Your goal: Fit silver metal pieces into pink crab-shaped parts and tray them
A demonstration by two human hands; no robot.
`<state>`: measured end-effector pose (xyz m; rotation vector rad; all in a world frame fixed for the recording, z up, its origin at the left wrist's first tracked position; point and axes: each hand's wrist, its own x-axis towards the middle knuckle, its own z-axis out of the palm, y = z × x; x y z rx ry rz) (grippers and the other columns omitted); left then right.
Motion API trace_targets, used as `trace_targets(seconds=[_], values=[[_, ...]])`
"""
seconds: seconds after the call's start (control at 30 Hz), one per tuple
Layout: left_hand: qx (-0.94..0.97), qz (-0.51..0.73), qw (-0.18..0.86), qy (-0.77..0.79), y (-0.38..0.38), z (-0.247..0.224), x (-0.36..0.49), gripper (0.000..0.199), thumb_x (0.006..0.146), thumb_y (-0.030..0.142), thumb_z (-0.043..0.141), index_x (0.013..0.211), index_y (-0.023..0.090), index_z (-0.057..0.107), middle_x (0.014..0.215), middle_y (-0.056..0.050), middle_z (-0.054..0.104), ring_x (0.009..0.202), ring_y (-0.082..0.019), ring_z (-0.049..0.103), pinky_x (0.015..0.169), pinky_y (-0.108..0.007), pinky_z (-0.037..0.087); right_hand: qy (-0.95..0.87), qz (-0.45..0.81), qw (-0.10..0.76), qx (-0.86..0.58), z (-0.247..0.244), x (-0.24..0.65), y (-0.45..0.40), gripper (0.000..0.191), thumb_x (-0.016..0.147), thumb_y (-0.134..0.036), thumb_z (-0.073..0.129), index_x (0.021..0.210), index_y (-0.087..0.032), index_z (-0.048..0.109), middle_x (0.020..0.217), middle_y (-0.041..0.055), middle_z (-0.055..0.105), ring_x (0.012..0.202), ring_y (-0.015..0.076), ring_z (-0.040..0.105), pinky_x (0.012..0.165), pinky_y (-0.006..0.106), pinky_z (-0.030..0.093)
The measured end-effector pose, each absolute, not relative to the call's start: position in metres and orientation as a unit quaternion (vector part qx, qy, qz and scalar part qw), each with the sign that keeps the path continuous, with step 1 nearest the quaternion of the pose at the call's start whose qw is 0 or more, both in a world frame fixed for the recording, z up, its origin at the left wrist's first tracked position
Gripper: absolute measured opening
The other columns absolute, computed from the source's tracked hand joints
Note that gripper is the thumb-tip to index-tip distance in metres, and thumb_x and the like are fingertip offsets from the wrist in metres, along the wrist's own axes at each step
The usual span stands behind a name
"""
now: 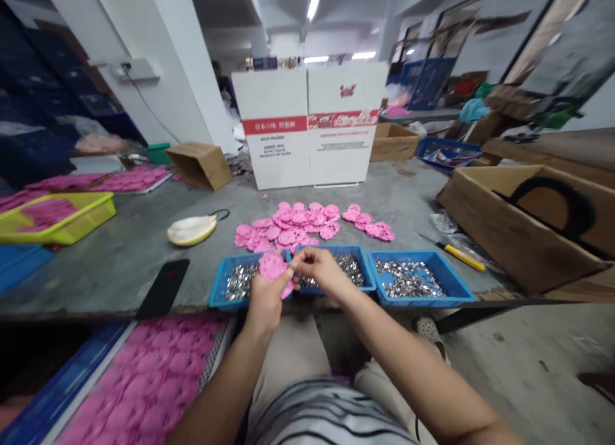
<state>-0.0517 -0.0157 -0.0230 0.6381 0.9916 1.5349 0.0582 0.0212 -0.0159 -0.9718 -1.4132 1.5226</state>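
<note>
A flat pink scalloped piece (271,266) is gripped in my left hand (265,303), its thumb pressed over the lower part. Close against its right edge, my right hand (323,269) has fingers pinched together; whatever they hold is hidden or too small to name. Both hands are above the left blue tray (214,294) and the middle blue tray (369,277), which contain small shiny metal parts. More such parts fill the right blue tray (462,292). Behind the trays lies a loose pile of similar pink pieces (293,222), with a smaller cluster (369,223) to its right.
A black phone (166,285) and a yellow-and-white oval object (192,230) lie on the left. A yellow-handled tool (464,256) rests beside an open cardboard box (519,230). A white carton (310,157) stands behind the pile. Lower left, a tray holds rows of pink pieces (148,374).
</note>
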Motion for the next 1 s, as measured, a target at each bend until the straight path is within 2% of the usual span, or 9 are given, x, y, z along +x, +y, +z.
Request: trace_targets(seconds=[0.07,0.17,0.27,0.43,0.57,0.63,0.73,0.87,1.0], values=[[0.267,0.651,0.586,0.401,-0.016,-0.016,-0.052,0.067,0.049,0.019,0.086,0.110,0.013,0.060,0.066,0.002,0.064,0.050,-0.011,0.058,0.045,-0.021,0.049,-0.538,0.632,0.439,-0.344,-0.014,0.062,0.020,0.035,0.068,-0.046,0.076,0.065,-0.018,0.055,0.051,-0.0052,0.058,0.046,0.0101,0.055,0.052,0.025,0.049],[0.269,0.628,0.634,0.362,-0.018,-0.010,-0.056,0.068,0.052,0.017,0.084,0.115,0.014,0.058,0.067,0.003,0.063,0.051,-0.012,0.059,0.045,-0.022,0.050,-0.532,0.653,0.447,-0.302,-0.011,0.068,0.018,0.031,0.069,-0.044,0.077,0.069,-0.018,0.060,0.052,-0.0045,0.061,0.046,0.0107,0.057,0.051,0.026,0.050],[0.265,0.591,0.685,0.333,-0.020,-0.008,-0.061,0.068,0.055,0.014,0.082,0.118,0.015,0.057,0.069,0.002,0.063,0.052,-0.013,0.060,0.045,-0.023,0.050,-0.538,0.669,0.438,-0.268,-0.008,0.074,0.016,0.027,0.069,-0.040,0.079,0.074,-0.019,0.062,0.056,-0.0042,0.064,0.047,0.0129,0.062,0.052,0.028,0.054],[0.259,0.536,0.741,0.310,-0.022,-0.007,-0.063,0.062,0.062,0.011,0.078,0.120,0.013,0.058,0.066,0.001,0.061,0.054,-0.013,0.058,0.046,-0.023,0.047,-0.557,0.678,0.404,-0.259,-0.001,0.079,0.016,0.031,0.067,-0.041,0.082,0.068,-0.019,0.059,0.061,-0.0034,0.064,0.049,0.0137,0.063,0.053,0.030,0.056],[0.217,0.568,0.734,0.302,-0.021,-0.007,-0.062,0.051,0.073,0.020,0.069,0.123,0.017,0.059,0.072,-0.001,0.063,0.063,-0.016,0.062,0.060,-0.031,0.053,-0.553,0.643,0.441,-0.294,0.000,0.080,0.017,0.034,0.069,-0.046,0.080,0.067,-0.019,0.059,0.063,-0.0019,0.062,0.050,0.0113,0.058,0.050,0.027,0.050],[0.199,0.591,0.726,0.290,-0.021,-0.008,-0.062,0.049,0.074,0.023,0.064,0.122,0.020,0.059,0.081,-0.003,0.065,0.074,-0.019,0.065,0.075,-0.039,0.056,-0.545,0.597,0.491,-0.326,-0.003,0.080,0.016,0.033,0.067,-0.044,0.082,0.063,-0.019,0.061,0.067,-0.0006,0.061,0.059,0.0119,0.057,0.055,0.027,0.050],[0.217,0.618,0.704,0.274,-0.023,-0.012,-0.061,0.051,0.067,0.021,0.069,0.117,0.023,0.062,0.092,-0.004,0.067,0.090,-0.021,0.065,0.093,-0.042,0.051,-0.526,0.544,0.536,-0.373,-0.011,0.078,0.010,0.031,0.063,-0.042,0.084,0.059,-0.019,0.064,0.083,0.0025,0.061,0.081,0.0162,0.059,0.077,0.032,0.051],[0.297,0.658,0.641,0.262,-0.026,-0.022,-0.056,0.051,0.060,0.028,0.084,0.106,0.025,0.063,0.111,-0.006,0.066,0.114,-0.025,0.060,0.102,-0.041,0.046,-0.530,0.523,0.530,-0.406,-0.018,0.074,-0.001,0.031,0.068,-0.044,0.078,0.061,-0.020,0.062,0.105,0.0076,0.064,0.110,0.0252,0.057,0.100,0.045,0.042],[0.367,0.697,0.556,0.264,-0.026,-0.032,-0.053,0.050,0.057,0.027,0.089,0.098,0.027,0.061,0.119,-0.007,0.064,0.127,-0.028,0.054,0.107,-0.043,0.042,-0.532,0.497,0.537,-0.427,-0.019,0.072,-0.008,0.028,0.071,-0.042,0.074,0.062,-0.020,0.059,0.116,0.0111,0.062,0.127,0.0290,0.049,0.107,0.048,0.035]])
